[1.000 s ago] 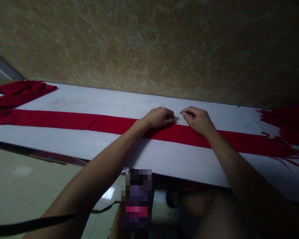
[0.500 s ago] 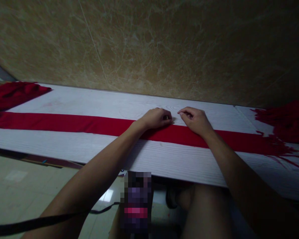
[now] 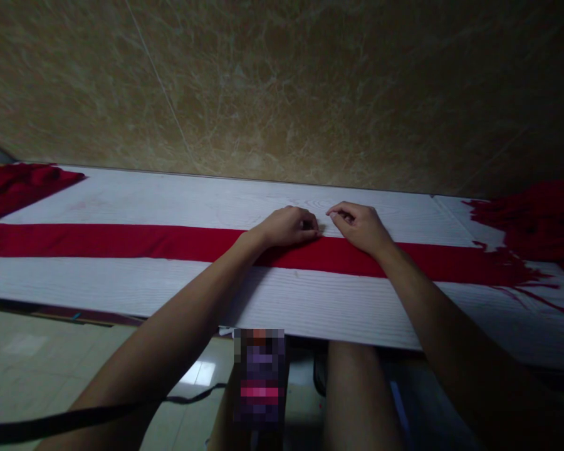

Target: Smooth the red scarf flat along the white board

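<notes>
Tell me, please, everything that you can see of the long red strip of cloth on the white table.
The red strip is plain, soft-looking cloth, lying flat and nearly straight along the white table. Its right end has loose fringe; its left end runs out of view. The left hand and right hand overlap its far edge, contact unclear; both forearms partly hide it.

The left hand [image 3: 291, 225] and right hand [image 3: 361, 228] are bare, as are the forearms [image 3: 188, 297] behind them. Well below the left hand, a thin black strap [image 3: 75, 418] crosses the arm; below the right hand shows a bare leg [image 3: 361, 398].
</notes>
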Available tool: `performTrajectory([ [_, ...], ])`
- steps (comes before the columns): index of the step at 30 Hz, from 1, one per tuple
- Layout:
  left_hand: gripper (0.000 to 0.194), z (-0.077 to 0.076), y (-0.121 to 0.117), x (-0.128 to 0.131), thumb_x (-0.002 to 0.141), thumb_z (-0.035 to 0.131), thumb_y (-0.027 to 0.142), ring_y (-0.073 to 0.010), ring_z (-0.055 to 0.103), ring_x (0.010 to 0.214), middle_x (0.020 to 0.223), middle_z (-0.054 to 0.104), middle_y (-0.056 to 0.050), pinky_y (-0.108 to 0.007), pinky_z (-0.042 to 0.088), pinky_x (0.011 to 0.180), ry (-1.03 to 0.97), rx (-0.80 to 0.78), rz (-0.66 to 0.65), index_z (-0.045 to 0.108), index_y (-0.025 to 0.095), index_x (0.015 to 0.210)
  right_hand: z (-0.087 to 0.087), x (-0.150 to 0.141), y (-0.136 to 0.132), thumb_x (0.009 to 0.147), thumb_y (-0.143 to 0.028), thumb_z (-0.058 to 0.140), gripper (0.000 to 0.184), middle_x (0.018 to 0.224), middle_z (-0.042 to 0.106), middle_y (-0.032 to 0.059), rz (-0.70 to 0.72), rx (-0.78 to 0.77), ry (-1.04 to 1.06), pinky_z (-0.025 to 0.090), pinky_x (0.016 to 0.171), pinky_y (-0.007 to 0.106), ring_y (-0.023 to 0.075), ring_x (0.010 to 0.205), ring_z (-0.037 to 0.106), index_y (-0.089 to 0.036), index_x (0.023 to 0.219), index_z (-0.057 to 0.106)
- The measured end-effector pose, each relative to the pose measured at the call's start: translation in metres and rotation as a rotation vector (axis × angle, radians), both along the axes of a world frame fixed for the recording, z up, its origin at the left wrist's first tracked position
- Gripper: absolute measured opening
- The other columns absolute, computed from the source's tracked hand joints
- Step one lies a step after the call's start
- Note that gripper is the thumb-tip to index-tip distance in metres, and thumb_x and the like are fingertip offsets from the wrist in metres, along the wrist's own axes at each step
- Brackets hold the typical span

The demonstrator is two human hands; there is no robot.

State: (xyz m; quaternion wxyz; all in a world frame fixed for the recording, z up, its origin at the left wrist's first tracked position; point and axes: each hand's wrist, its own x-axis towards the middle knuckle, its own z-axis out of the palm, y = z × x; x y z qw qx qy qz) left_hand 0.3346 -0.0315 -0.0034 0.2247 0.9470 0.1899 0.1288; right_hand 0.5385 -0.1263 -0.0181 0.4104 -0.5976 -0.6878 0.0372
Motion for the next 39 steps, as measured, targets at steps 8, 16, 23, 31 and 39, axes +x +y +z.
performTrajectory([
  [8,0.015,-0.0017,0.0013,0.0005,0.091,0.072,0.027,-0.0159,0.068,0.078,0.093,0.08,-0.004,-0.023,0.046,0.071,-0.041,-0.107,-0.042,0.082,0.018,0.099,-0.0015,0.0024,-0.0003,0.089,-0.027,0.057,0.025,0.074,0.072,0.0031,0.002,-0.03,0.022,0.042,0.063,0.028,0.0153,0.062,0.056,-0.017,0.09,0.079],
  [16,0.014,-0.0025,0.0003,0.0021,0.091,0.071,0.022,-0.0149,0.068,0.075,0.09,0.08,-0.004,-0.023,0.045,0.068,-0.064,-0.128,-0.035,0.081,0.017,0.098,-0.0018,0.0022,0.0004,0.089,-0.029,0.057,0.025,0.067,0.066,0.0011,0.014,-0.044,0.022,0.038,0.059,0.028,0.0141,0.057,0.051,-0.016,0.091,0.079],
  [23,0.014,-0.0027,0.0006,0.0024,0.091,0.071,0.024,-0.016,0.069,0.077,0.093,0.08,-0.004,-0.024,0.047,0.07,-0.054,-0.125,-0.019,0.08,0.017,0.099,-0.0025,0.002,0.0013,0.088,-0.028,0.058,0.025,0.068,0.066,0.0017,0.024,-0.029,0.031,0.038,0.06,0.029,0.0143,0.057,0.05,-0.016,0.091,0.079],
  [31,0.015,-0.0033,-0.0002,0.0025,0.091,0.071,0.027,-0.0153,0.067,0.072,0.089,0.079,-0.003,-0.022,0.044,0.065,-0.045,-0.131,0.003,0.08,0.018,0.099,-0.0037,0.0032,0.0015,0.087,-0.027,0.059,0.023,0.064,0.064,-0.0001,-0.003,-0.047,0.036,0.036,0.057,0.028,0.0136,0.055,0.047,-0.017,0.091,0.079],
  [39,0.014,-0.0065,0.0018,0.0029,0.091,0.071,0.028,-0.0171,0.069,0.077,0.091,0.079,-0.004,-0.024,0.046,0.071,-0.049,-0.132,0.002,0.08,0.019,0.095,-0.0016,0.002,0.0007,0.087,-0.026,0.058,0.021,0.064,0.063,-0.0011,0.007,-0.063,0.029,0.036,0.058,0.027,0.013,0.054,0.046,-0.018,0.089,0.078],
])
